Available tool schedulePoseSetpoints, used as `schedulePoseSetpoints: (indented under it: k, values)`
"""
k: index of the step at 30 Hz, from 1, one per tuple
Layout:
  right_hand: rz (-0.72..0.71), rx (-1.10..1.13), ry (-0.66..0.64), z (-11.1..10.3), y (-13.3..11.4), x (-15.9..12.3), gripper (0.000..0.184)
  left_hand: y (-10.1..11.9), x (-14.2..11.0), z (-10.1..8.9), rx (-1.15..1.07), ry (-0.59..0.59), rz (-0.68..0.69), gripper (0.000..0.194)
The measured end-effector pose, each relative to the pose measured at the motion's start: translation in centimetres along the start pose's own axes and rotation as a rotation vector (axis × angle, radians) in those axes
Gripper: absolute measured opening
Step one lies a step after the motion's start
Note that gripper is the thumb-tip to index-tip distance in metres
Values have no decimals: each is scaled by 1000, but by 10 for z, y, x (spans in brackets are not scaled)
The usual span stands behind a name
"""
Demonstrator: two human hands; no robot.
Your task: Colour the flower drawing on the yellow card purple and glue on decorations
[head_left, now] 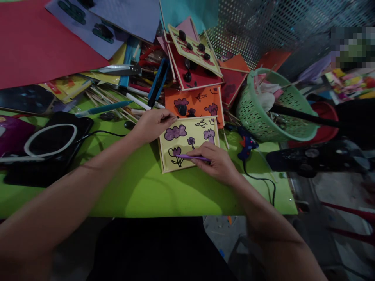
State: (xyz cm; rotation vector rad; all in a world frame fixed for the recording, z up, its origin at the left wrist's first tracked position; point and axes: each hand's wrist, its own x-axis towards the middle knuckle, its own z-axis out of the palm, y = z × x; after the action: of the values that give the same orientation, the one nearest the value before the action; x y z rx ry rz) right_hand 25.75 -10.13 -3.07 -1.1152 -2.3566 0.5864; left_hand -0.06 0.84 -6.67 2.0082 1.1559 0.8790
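Green tabletop point(175, 197) spans the view. Light-green basket point(254, 121) stands on it at right. Yellow card point(182, 143), stick-edged with purple-filled drawings, lies near the tabletop's front edge, partly over an orange card point(195, 102). Left hand point(154, 124): fingertips at the card's upper left corner; cannot tell whether grip pinches it. Right hand point(218, 162): grip holds purple pen point(187, 156), tip at the tulip drawing.

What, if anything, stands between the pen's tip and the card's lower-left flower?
Nothing visible. The right hand holds the purple pen, its tip at that flower; the left hand is at the yellow card's upper-left corner.
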Motion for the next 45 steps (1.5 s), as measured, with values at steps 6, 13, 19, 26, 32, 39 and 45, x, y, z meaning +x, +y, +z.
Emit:
schedulePoseSetpoints:
  k: [6, 13, 19, 26, 32, 39, 45]
  values:
    - [4, 1, 0, -3, 0, -1, 15, -1, 0, 0, 9, 2, -5, 32]
    - [-21, 7, 6, -1, -2, 2, 15, -1, 1, 1, -6, -5, 6, 32]
    - [-12, 10, -5, 1, -3, 3, 16, -1, 0, 1, -9, 2, -1, 34]
    - [-25, 9, 2, 2, -3, 5, 17, -1, 0, 1, -27, -7, 4, 34]
    - [-26, 6, 22, 4, -2, 5, 17, -4, 1, 3, -27, -2, 5, 39]
    - [-38, 6, 53, 6, 1, 5, 17, -4, 2, 3, -24, -4, 17, 36]
    - [-33, 2, 33, 6, -1, 6, 19, -4, 1, 3, -8, -6, 5, 38]
